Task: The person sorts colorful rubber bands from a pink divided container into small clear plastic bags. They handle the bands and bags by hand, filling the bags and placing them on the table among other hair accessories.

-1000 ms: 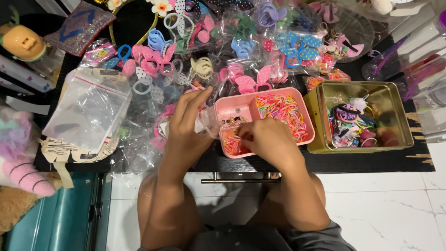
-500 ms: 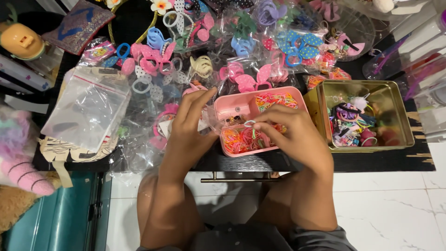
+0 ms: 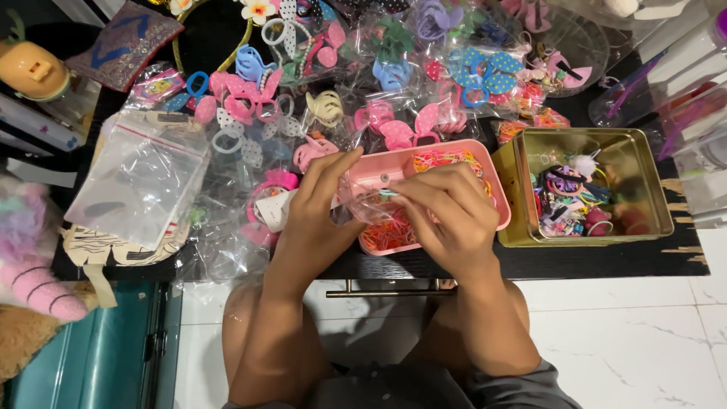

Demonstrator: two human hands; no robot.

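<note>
Both hands meet over the pink plastic tray [image 3: 496,198], a shallow rounded-corner box heaped with thin, bright rubber bands [image 3: 390,235] in orange, yellow and pink. The left hand [image 3: 322,208] and right hand [image 3: 447,212] each pinch a small crinkly clear plastic bag [image 3: 363,203] between thumb and fingertips, so both grips are clenched on that soft film, held just above the tray's near-left part. Just right of the tray stands a square gold metal tin [image 3: 644,182], shiny-walled, holding a tangle of dark and coloured hair ties. To the left lies a flat clear zip bag [image 3: 136,185] with a red seal line, glossy and wrinkled. Behind, the dark worktop [image 3: 575,261] is crowded with cellophane-wrapped hair clips [image 3: 409,129] shaped like bows and rabbit ears, pink and blue, some polka-dotted. A fluffy plush toy [image 3: 30,257] sits at the far left
</note>
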